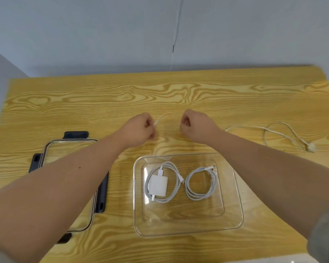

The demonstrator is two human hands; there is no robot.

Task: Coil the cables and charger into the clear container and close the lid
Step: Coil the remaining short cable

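Nearest to us are the two bare forearms, reaching out over the clear rectangular plastic container (188,227) that sits open on the yellow wood-grain table (103,97). We take the container as our landmark.

Inside it, left half: a white square charger block (159,184) with its white cable looped around it. Right half: a second white cable, coiled (200,184). Two items look stowed already.

Beyond the container's far rim, the left hand (141,130) and the right hand (195,126) are both curled nearly closed. Between them runs a thin white cable (162,116) — the left pinches it near a plug end; the right fist seems to grip the other part, though its contact is hard to see.

Step in hand, as we judge it: starting the coil on this third cable. The next move calls for winding it into loops small enough for the container's free near half.

Far right of the container, well apart, a loose white cord with a round end piece (285,132) lies uncoiled. Left of the container lies the clear lid with dark clip latches (75,138), partly under the left forearm — not yet fitted.
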